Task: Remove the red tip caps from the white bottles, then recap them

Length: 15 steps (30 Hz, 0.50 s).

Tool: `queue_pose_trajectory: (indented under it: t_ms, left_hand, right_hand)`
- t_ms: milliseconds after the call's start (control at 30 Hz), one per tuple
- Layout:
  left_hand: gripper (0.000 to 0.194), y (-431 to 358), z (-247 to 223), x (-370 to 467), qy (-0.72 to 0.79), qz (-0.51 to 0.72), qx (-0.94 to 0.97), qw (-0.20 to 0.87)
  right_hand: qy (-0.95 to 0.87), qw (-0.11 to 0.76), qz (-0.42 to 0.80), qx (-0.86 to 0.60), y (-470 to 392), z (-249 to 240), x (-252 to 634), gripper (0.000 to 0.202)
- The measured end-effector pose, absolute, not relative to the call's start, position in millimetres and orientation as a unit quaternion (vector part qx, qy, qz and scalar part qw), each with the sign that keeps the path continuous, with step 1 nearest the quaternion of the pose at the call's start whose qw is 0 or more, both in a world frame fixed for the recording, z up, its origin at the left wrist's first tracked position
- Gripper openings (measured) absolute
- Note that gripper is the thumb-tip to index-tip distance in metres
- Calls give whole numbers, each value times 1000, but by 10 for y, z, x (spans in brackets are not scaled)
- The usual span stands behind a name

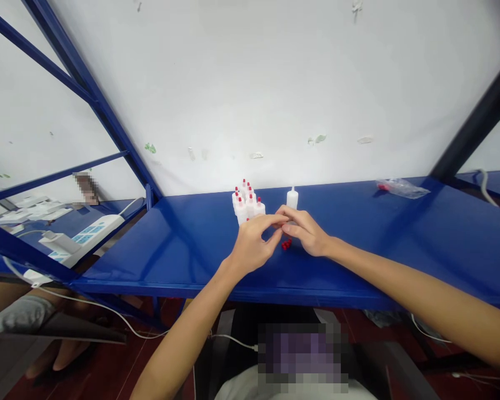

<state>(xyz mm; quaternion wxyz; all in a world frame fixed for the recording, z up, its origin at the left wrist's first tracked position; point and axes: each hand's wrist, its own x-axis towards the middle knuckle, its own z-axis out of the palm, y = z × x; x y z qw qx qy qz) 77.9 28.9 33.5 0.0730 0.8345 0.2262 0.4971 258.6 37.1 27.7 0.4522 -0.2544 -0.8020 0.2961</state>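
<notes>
My left hand (255, 241) and my right hand (307, 230) meet over the blue table, fingertips pinched close together. Whatever is between them is hidden or too small to make out. Just under the fingers lies a small group of red caps (286, 245) on the tabletop. Behind my right hand stands a white squeeze bottle (292, 199) with a bare pointed nozzle and no cap on it. Several white bottles with red caps (250, 208) are bunched upright beyond my left hand, which partly covers the nearest ones.
A clear plastic bag (404, 189) with something red in it lies at the table's back right. Blue metal posts (108, 116) frame the left side. A white power strip (87, 236) with cables is on the left. Another person's legs (29, 314) show at lower left.
</notes>
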Motion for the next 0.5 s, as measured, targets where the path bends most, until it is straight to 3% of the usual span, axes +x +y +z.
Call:
queue_pose_trajectory:
  t_ms: [300, 500]
  left_hand:
    - [22, 324, 239, 847, 208, 478, 853, 34]
    - [21, 288, 225, 905, 192, 492, 849, 27]
  right_hand:
    - [-801, 432, 306, -278, 365, 274, 2585, 5]
    - [-798, 450, 304, -261, 295, 300, 2585, 12]
